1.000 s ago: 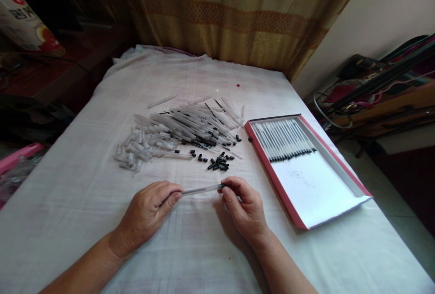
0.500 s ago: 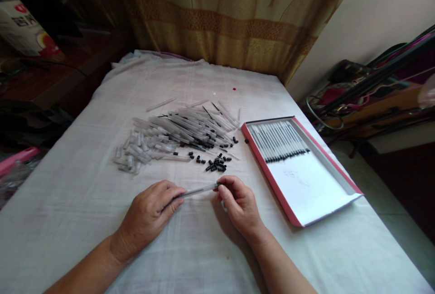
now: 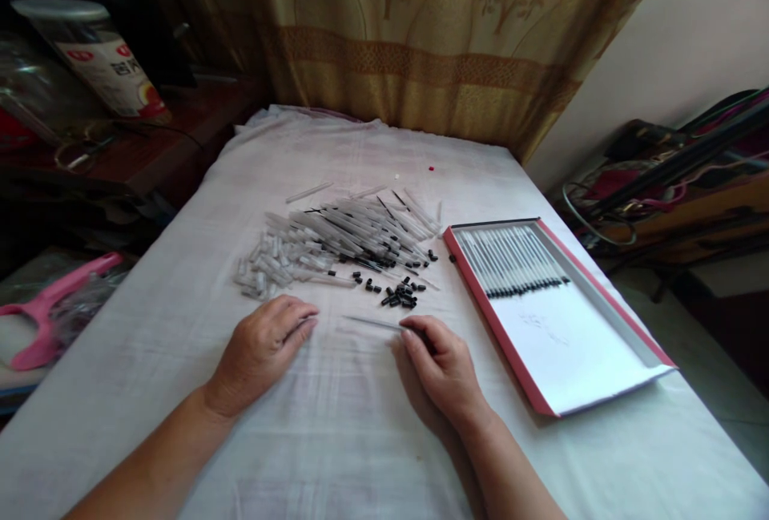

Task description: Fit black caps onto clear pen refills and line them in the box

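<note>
My right hand (image 3: 441, 368) pinches one end of a clear pen barrel (image 3: 372, 324), which points left just above the white cloth (image 3: 336, 440). My left hand (image 3: 261, 352) rests on the cloth to the left, fingers loosely stretched, apart from the barrel and holding nothing. Beyond the hands lies a heap of clear pen barrels (image 3: 348, 231), with clear caps (image 3: 264, 268) at its left and small black end pieces (image 3: 401, 294) at its right. A red-edged shallow box (image 3: 601, 304) at the right holds a row of assembled pens (image 3: 513, 260).
A gold curtain (image 3: 420, 39) hangs behind the table. A dark wooden shelf (image 3: 120, 159) with a labelled jar (image 3: 102, 55) stands at the left, and a pink plastic object (image 3: 48, 308) lies below it. Cluttered furniture and cables (image 3: 673, 175) fill the right side.
My left hand has let go of the pen barrel and settled on the cloth. My right hand still holds the barrel's right end. The camera has shifted a little.
</note>
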Motion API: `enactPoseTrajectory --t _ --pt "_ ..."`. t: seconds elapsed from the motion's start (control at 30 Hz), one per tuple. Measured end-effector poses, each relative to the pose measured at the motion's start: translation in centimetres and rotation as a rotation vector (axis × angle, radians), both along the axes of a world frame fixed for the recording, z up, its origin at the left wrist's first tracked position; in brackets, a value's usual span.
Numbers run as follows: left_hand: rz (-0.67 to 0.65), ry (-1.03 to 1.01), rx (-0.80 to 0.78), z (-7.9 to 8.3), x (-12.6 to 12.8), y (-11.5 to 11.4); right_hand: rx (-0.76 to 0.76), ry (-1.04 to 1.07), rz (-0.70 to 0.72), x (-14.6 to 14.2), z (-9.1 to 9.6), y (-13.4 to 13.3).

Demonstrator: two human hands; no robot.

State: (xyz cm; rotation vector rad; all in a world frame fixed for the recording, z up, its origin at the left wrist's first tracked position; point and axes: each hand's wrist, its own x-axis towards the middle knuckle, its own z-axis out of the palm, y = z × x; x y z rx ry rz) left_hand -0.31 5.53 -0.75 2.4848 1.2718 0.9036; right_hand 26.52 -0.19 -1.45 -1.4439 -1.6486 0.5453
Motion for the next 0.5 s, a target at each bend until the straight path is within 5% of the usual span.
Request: enactPoseTrajectory --t 0.17,0.5 --pt "0.409 0.143 0.149 0.8 -4.1 2.2 0.0 0.031 -0.069 0.7 -0.6 0.1" --pt "0.457 0.183 0.069 -0.7 -4.6 3.6 0.018 0.026 0.009 0.4 -0.6 0.0"
